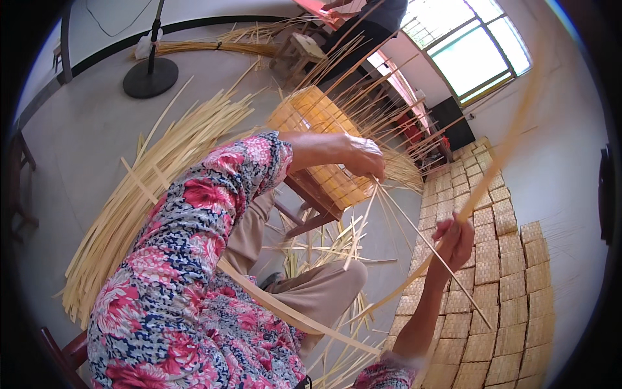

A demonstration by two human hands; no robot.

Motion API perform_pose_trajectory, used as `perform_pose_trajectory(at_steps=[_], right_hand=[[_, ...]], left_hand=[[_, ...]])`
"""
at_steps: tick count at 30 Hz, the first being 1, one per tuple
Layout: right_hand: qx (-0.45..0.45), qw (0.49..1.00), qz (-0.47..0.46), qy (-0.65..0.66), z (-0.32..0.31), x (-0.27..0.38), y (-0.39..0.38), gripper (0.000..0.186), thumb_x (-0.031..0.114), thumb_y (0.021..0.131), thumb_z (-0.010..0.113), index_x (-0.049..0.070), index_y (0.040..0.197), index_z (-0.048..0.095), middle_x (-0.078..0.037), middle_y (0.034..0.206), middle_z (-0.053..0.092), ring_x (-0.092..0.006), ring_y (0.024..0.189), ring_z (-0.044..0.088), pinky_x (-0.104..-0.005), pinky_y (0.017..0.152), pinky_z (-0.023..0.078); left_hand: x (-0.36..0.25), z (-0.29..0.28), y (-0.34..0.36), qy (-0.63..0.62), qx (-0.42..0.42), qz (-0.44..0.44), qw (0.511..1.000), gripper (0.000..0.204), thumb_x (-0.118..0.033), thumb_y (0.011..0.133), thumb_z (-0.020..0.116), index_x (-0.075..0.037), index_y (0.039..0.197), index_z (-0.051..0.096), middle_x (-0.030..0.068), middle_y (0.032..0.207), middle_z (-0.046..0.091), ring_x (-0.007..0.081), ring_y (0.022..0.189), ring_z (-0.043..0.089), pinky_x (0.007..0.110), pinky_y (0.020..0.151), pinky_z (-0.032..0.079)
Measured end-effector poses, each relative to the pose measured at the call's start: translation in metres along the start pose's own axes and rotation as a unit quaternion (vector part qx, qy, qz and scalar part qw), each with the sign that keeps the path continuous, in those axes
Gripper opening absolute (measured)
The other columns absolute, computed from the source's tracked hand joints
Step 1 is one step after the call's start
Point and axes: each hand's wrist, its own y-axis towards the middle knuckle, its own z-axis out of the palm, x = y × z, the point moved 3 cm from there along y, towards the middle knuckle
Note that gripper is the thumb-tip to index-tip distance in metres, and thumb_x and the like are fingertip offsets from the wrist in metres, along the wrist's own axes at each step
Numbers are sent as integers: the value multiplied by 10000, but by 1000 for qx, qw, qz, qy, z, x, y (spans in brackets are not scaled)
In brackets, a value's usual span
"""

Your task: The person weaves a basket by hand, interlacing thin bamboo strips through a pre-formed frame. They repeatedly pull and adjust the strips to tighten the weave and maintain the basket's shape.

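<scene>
A half-woven yellow bamboo basket [321, 104] rests on its side on a wooden stool [314, 198], with long loose stakes fanning out to the far right. My left hand [364, 157] lies against the near right part of the basket, fingers pinched on thin bamboo strips whose ends hang below the fingertips. Off to the right, my raised right hand [455, 243] is closed around a long flat bamboo strip [495, 165]. That strip slants up past the hand and trails down to the lower left; its upper end is blurred.
A large bundle of split bamboo [139, 214] lies on the floor at left. Rows of woven bamboo pieces [489, 272] stand along the right wall. A round black stand base [150, 79] sits at far left. Another person [369, 26] works at the back.
</scene>
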Motion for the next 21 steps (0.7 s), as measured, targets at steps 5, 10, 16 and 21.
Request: perform_pose_trajectory(at_steps=[5, 10, 16, 21], right_hand=[[133, 973, -63, -180, 36, -75, 9, 374, -68, 859, 475, 86, 1154, 647, -143, 752, 623, -254, 632, 637, -345, 589, 503], [154, 940, 20, -304, 63, -129, -26, 151, 51, 914, 518, 107, 1001, 628, -168, 778, 641, -385, 721, 658, -470, 630, 511], [168, 934, 71, -308, 66, -196, -65, 164, 86, 937, 535, 114, 1051, 650, -182, 899, 692, -431, 816, 660, -508, 664, 515], [175, 934, 79, -300, 77, -211, -79, 182, 126, 955, 540, 110, 1083, 667, -175, 940, 698, -418, 847, 662, -509, 687, 513]], left_hand=[[0, 6, 7, -16, -38, 13, 999, 298, -58, 837, 675, -160, 1115, 706, 108, 938, 699, 354, 889, 678, 447, 730, 522], [-3, 5, -1, -28, -21, -34, 999, 268, -97, 849, 691, -157, 1109, 710, 100, 974, 712, 346, 931, 685, 453, 749, 530], [8, -20, 1, -54, -26, -106, 993, 181, -191, 904, 656, -165, 1045, 767, 90, 974, 753, 302, 875, 713, 417, 756, 554], [34, -55, -18, -25, -204, -68, 976, 336, -411, 830, 795, -119, 995, 780, 60, 902, 767, 176, 778, 733, 320, 701, 568]])
